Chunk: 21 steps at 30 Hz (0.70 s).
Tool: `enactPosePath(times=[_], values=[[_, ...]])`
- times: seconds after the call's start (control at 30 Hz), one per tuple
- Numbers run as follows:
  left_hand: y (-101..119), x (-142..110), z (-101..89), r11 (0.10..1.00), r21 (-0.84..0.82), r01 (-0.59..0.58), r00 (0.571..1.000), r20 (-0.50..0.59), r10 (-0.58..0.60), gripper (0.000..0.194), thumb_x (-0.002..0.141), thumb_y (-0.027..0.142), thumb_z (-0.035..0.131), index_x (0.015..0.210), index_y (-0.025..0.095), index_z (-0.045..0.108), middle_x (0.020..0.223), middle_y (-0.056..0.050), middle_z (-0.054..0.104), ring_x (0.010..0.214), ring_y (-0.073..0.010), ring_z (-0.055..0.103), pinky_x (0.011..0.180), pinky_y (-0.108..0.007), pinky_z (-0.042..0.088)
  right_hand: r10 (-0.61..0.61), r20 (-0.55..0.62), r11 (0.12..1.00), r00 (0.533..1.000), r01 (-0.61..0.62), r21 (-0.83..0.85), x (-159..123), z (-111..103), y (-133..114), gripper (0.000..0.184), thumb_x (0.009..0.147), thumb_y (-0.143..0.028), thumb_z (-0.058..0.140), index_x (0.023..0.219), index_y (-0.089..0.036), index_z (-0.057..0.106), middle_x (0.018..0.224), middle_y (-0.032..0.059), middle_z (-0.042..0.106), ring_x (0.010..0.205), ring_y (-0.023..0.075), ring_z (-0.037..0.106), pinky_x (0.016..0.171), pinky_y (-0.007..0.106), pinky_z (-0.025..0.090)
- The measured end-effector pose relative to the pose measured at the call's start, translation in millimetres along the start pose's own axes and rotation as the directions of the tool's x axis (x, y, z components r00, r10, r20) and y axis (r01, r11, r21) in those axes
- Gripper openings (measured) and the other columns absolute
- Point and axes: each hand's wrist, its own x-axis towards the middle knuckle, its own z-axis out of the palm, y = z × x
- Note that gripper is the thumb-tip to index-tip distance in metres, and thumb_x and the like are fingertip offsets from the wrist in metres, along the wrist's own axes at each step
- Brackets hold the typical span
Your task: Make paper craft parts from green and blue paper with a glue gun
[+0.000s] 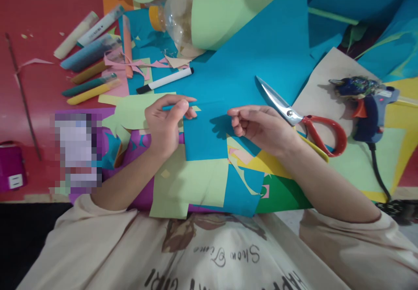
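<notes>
My left hand (168, 122) hovers over the blue paper sheet (209, 144), thumb and index finger brought together. A bit of blue shows between its fingers; I cannot tell whether it is a held piece or the sheet behind. A small pale green scrap (196, 108) shows by its fingertips. Opposite, my right hand (256, 126) is closed, thumb against a bent index finger, casting a shadow on the blue sheet. Whatever it may pinch is too small to make out. Just beyond the right hand lie scissors (292, 115) with red handles, blades slightly apart or closed.
A glue gun (370, 107) rests at the right, its cord running down. Several markers (94, 50) lie at the left, with a white marker (166, 80) nearer the middle. Behind is a plastic bottle (178, 18) wrapped in green paper. Paper scraps (241, 177) cover the near side.
</notes>
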Motion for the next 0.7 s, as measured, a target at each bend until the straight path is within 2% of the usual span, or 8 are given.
enactPosePath(times=[0.07,0.3,0.4,0.47,0.53,0.6,0.67,0.7], values=[[-1,1,0.8,1.000,-0.009,-0.002,1.000,0.009,0.002,0.025,0.087,0.042,0.061,0.073,0.023,0.069,0.062,0.003,0.065,0.053,-0.0104,0.062,0.049,-0.025,0.052,0.018,0.003,1.000,1.000,-0.018,0.009,1,0,0,0.006,0.072,-0.023,0.075,0.077,-0.019,0.076,0.065,-0.0010,0.068,0.053,0.0062,0.060,0.051,0.017,0.053],[-1,-2,-1.3,0.998,-0.039,0.057,0.998,0.037,-0.055,0.023,0.082,0.048,0.066,0.079,0.026,0.074,0.063,0.003,0.067,0.055,-0.0098,0.063,0.052,-0.024,0.054,0.044,-0.002,0.999,0.999,-0.044,-0.024,0,0,3,0.027,0.056,-0.033,0.088,0.061,-0.017,0.067,0.054,-0.0033,0.062,0.042,0.0041,0.050,0.036,0.016,0.039],[-1,-3,-1.3,0.997,-0.037,0.072,0.996,0.056,-0.070,0.018,0.081,0.043,0.069,0.086,0.027,0.074,0.071,0.003,0.070,0.061,-0.0098,0.067,0.057,-0.023,0.056,-0.018,0.018,0.996,1.000,0.020,-0.089,-1,2,3,0.036,0.056,-0.033,0.088,0.056,-0.017,0.055,0.046,-0.0079,0.051,0.036,0.0024,0.040,0.032,0.016,0.030],[0,-3,-0.6,0.997,-0.025,0.077,0.995,0.061,-0.076,0.018,0.078,0.041,0.072,0.088,0.026,0.074,0.076,0.002,0.072,0.064,-0.0100,0.069,0.059,-0.023,0.057,-0.115,0.000,0.976,0.993,0.113,-0.188,-3,4,2,0.041,0.059,-0.036,0.086,0.055,-0.018,0.049,0.045,-0.0099,0.044,0.036,0.0015,0.034,0.032,0.016,0.026],[3,-3,0.4,0.996,-0.016,0.089,0.994,0.068,-0.088,0.017,0.077,0.039,0.074,0.086,0.024,0.074,0.074,0.002,0.072,0.063,-0.0100,0.069,0.059,-0.021,0.058,-0.254,-0.024,0.899,0.967,0.227,-0.375,-6,5,3,0.040,0.065,-0.041,0.082,0.056,-0.018,0.050,0.047,-0.0082,0.046,0.039,0.0023,0.036,0.034,0.017,0.027],[7,-3,1.5,0.994,-0.016,0.107,0.990,0.093,-0.106,0.015,0.076,0.037,0.075,0.082,0.023,0.075,0.071,0.002,0.072,0.062,-0.0100,0.070,0.057,-0.020,0.057,-0.389,-0.027,0.766,0.921,0.307,-0.565,-8,6,5,0.038,0.076,-0.048,0.072,0.059,-0.018,0.054,0.051,-0.0048,0.051,0.043,0.0041,0.042,0.039,0.019,0.032],[12,-4,2.1,0.992,-0.020,0.127,0.982,0.141,-0.123,0.015,0.075,0.037,0.075,0.079,0.023,0.075,0.072,0.002,0.073,0.062,-0.0104,0.070,0.057,-0.020,0.057,-0.476,-0.029,0.663,0.879,0.336,-0.669,-9,7,7,0.037,0.082,-0.051,0.063,0.066,-0.018,0.058,0.057,-0.0028,0.055,0.047,0.0056,0.047,0.042,0.021,0.035],[14,-5,2.1,0.991,-0.024,0.135,0.976,0.173,-0.129,0.014,0.075,0.037,0.075,0.079,0.023,0.075,0.074,0.002,0.074,0.063,-0.0108,0.071,0.058,-0.020,0.058,-0.495,-0.030,0.642,0.868,0.343,-0.686,-9,7,9,0.035,0.082,-0.052,0.063,0.071,-0.019,0.060,0.062,-0.0022,0.058,0.049,0.0064,0.050,0.044,0.021,0.037]])
